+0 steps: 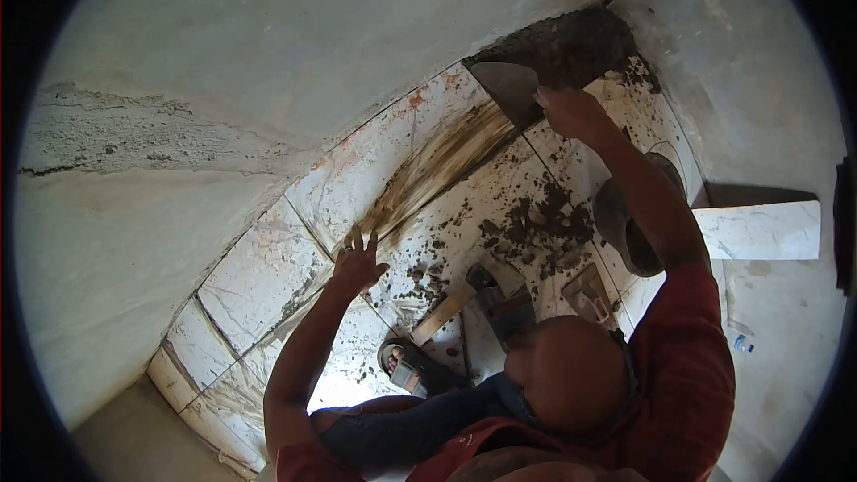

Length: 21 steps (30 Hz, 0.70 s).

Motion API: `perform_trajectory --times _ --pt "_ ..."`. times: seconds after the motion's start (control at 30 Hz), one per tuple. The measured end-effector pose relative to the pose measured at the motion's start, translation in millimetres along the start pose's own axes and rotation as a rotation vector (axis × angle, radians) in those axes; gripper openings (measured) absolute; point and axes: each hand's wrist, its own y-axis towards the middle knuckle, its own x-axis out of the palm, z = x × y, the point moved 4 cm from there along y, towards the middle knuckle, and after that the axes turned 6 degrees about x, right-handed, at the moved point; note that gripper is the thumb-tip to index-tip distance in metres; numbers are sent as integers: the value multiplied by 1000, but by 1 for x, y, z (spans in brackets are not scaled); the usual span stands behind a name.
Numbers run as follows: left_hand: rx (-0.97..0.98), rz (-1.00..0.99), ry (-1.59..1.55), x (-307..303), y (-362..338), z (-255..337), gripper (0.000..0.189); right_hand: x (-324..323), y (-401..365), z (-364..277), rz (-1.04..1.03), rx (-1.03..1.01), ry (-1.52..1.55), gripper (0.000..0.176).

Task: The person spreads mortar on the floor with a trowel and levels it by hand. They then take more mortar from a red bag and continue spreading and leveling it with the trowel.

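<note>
My right hand (571, 113) is closed round the handle of a trowel (509, 89). The trowel's wide grey blade lies at the border between the white floor tiles (384, 138) and a dark patch of mortar (576, 43) in the corner. My left hand (358, 265) rests with its fingers spread on the tiles, near a joint. Brown smears of wet grout or mortar (437, 165) run along the tiles between my hands.
Mortar crumbs (544, 228) litter the tiles. A dark bucket (620, 223) stands under my right forearm. Near my sandalled foot (406, 368) lie a wooden-handled tool (444, 316) and a flat float-like tool (589, 295). A cut tile (759, 230) lies right; walls border the floor.
</note>
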Motion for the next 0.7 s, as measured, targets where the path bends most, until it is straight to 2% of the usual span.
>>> perform_trajectory --times 0.13,0.37,0.43,0.5,0.63,0.7 --pt "-3 -15 16 -2 2 2 83 -11 19 -7 79 -58 -9 33" --pt "4 -4 11 2 2 0 83 -20 48 -18 -123 -175 -184 23" --pt "-13 -43 1 -3 1 3 83 -31 33 -21 -148 -194 -263 21" --pt "-34 -67 14 -2 2 2 82 -39 -2 -27 -267 -246 -382 18" --pt "-32 -62 -7 1 1 1 83 -5 -31 -3 -283 -239 -427 22" --pt "10 12 7 0 1 1 82 -4 -44 6 -270 -201 -417 23"
